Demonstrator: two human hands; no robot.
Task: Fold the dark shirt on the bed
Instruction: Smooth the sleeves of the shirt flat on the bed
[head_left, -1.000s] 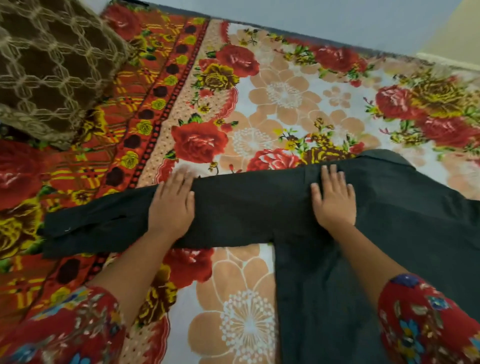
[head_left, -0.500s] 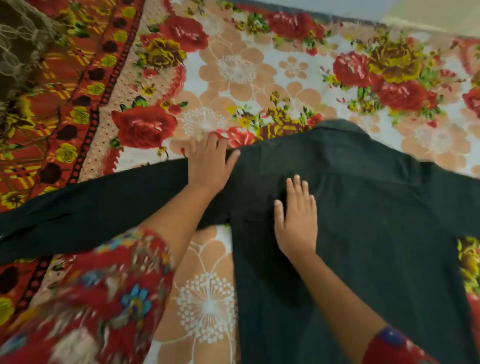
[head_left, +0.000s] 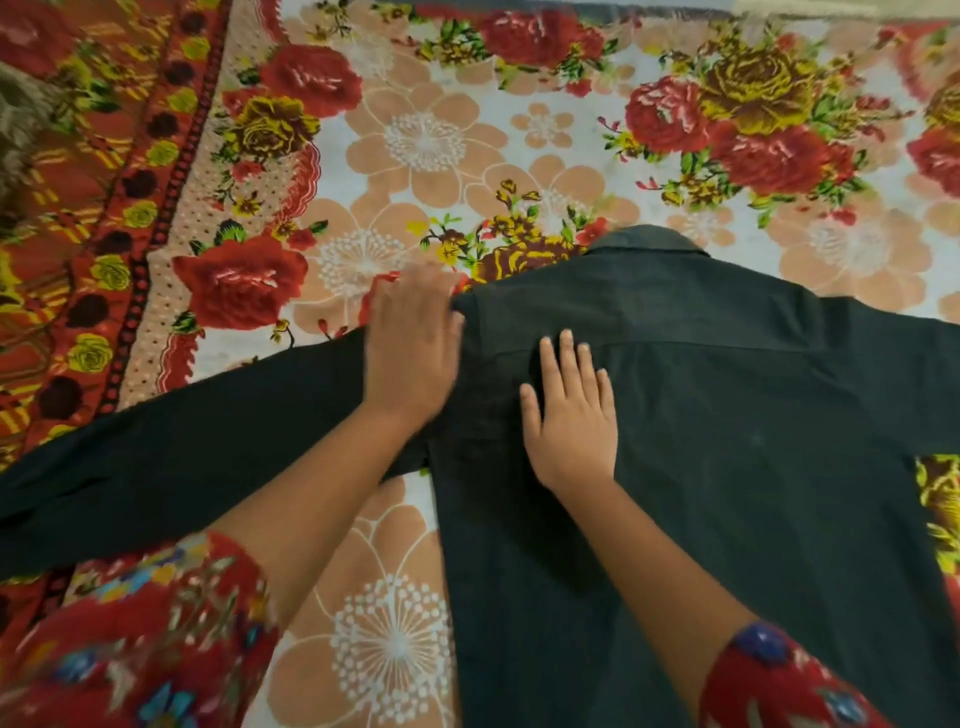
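The dark shirt (head_left: 727, 441) is lying spread flat, back up, on the flowered bedspread (head_left: 426, 140), its collar (head_left: 649, 241) pointing away from the person and one sleeve (head_left: 182, 447) stretching out to the left. The left hand (head_left: 410, 348) is pressing flat and open where that sleeve is joining the shirt, fingers blurred. The right hand (head_left: 571, 415) is resting palm down, fingers spread, on the shirt just below the collar, holding nothing.
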